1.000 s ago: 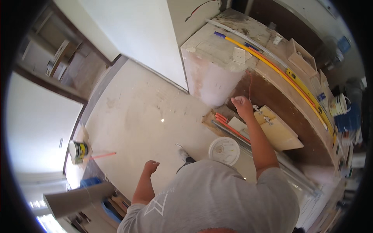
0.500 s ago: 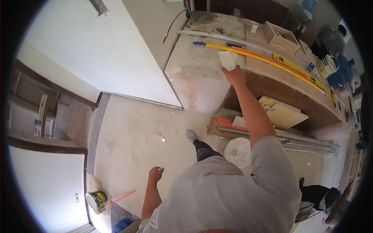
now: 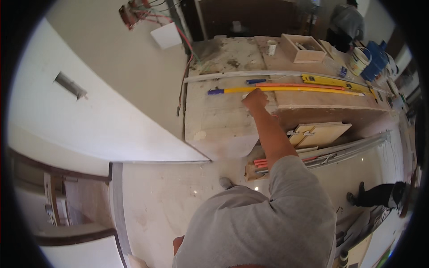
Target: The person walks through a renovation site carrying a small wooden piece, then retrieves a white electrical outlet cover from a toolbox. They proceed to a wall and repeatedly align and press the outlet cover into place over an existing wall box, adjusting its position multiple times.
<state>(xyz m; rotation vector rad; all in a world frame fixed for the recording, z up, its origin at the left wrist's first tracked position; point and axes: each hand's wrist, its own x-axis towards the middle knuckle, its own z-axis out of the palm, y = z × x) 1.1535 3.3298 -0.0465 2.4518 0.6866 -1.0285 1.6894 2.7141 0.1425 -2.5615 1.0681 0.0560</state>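
Note:
My right hand [image 3: 256,101] reaches over the counter [image 3: 214,114], just below the yellow pole [image 3: 295,90]. Its fingers are closed, and a small white bit of a socket plate [image 3: 245,95] shows at them; the rest is hidden by the hand. Beside it, the yellow pole with a purple end, an orange rod [image 3: 297,85] and a dark blue-handled tool [image 3: 256,81] lie on the counter. Low in the view, my left hand [image 3: 178,243] shows only in part next to my shirt, its fingers hidden.
A long pale metal strip [image 3: 241,75] and a yellow spirit level [image 3: 328,81] lie farther back, near a wooden box [image 3: 304,48], white cup [image 3: 271,47] and bucket [image 3: 359,60]. Loose wires [image 3: 134,13] hang at the wall. Boards [image 3: 319,134] and metal profiles [image 3: 348,147] lie below the counter. Another person [image 3: 346,22] is behind.
The view has shifted, with the counter now lower in it. My right hand has closed over the white socket plate, which lay in sight before. My left hand has dropped toward the lower edge.

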